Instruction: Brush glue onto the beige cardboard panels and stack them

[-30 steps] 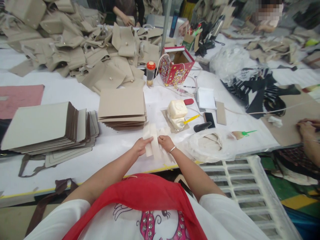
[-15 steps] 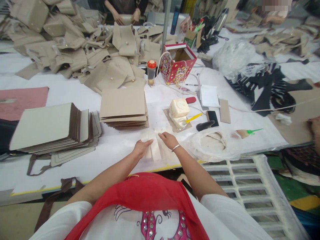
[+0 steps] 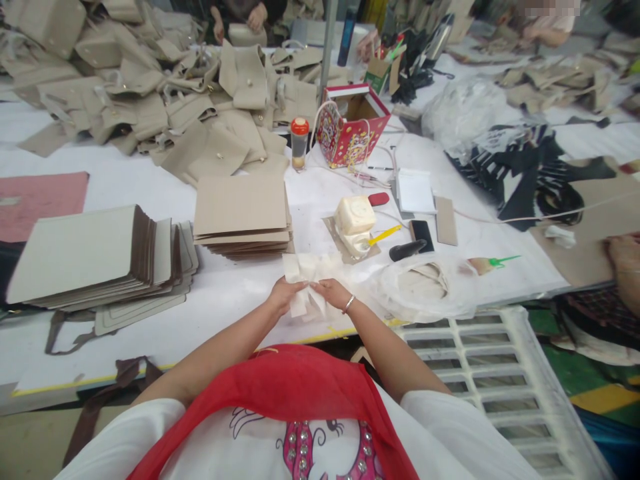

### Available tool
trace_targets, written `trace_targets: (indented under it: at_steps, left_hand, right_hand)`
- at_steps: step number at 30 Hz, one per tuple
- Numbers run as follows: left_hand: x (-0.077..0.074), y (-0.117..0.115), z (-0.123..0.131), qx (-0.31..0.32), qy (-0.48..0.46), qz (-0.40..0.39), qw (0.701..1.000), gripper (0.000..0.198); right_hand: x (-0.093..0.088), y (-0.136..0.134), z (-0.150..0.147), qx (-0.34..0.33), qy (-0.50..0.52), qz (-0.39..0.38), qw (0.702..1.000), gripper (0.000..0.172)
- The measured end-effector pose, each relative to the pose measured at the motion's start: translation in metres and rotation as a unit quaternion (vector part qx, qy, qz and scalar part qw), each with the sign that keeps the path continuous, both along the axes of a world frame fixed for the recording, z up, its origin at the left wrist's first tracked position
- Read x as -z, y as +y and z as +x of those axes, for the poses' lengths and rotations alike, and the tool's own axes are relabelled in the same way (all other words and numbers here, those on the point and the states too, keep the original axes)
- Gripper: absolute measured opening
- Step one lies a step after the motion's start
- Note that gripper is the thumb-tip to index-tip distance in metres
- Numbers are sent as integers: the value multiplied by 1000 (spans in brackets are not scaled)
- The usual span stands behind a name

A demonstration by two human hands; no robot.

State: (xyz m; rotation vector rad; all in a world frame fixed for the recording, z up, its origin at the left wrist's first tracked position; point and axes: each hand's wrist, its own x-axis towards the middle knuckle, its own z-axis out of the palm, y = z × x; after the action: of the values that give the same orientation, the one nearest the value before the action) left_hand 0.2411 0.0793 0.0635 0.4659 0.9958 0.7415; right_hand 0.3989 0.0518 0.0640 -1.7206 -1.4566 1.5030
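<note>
Over the near edge of the table, my left hand (image 3: 287,294) and my right hand (image 3: 332,293) meet almost tip to tip. Each pinches thin cream-white strips (image 3: 314,307), which look like paper or thin fabric and spread out above and below the thumbs. The fingers under the strips are partly hidden. Just beyond lies a pale sheet (image 3: 296,265) with uneven edges. A stack of beige panels (image 3: 240,207) is to the left of it, and a cream glue container (image 3: 355,217) with a yellow-handled brush (image 3: 385,235) is to the right.
Pale panels (image 3: 75,253) are stacked at the left. A clear plastic bag (image 3: 385,287) lies right of my hands, near a black phone (image 3: 423,235). Farther back stand a red-lidded bottle (image 3: 299,143), a red patterned box (image 3: 345,140) and heaped beige bag pieces (image 3: 150,113). Co-workers' hands show beyond.
My right hand has come down and left to meet my left hand at the strips. The strips are now bunched and fanned out between both hands. The view has shifted slightly.
</note>
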Motion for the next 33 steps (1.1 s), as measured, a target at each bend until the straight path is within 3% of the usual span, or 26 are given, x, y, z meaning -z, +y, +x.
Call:
trace_targets:
  at_steps: [6,14,21,27,33]
  left_hand:
    - [-7,3,8,-31,10,-6,999,46]
    - [-2,6,12,-94,75,-31,992,37]
    - [-1,6,6,-60,1,-23,998,38]
    - [-8,3,13,-38,-29,-13,999,41]
    - [-10,3,17,-37,-2,-20,999,32]
  right_hand:
    - [0,1,-5,110,49,35,992,38]
    - [-4,3,-7,161,-3,45,986,47]
    - [7,-1,3,135,134,17,982,33]
    - [6,-1,-5,139,29,40,989,39]
    - [-4,-3,-6,98,39,56,993,39]
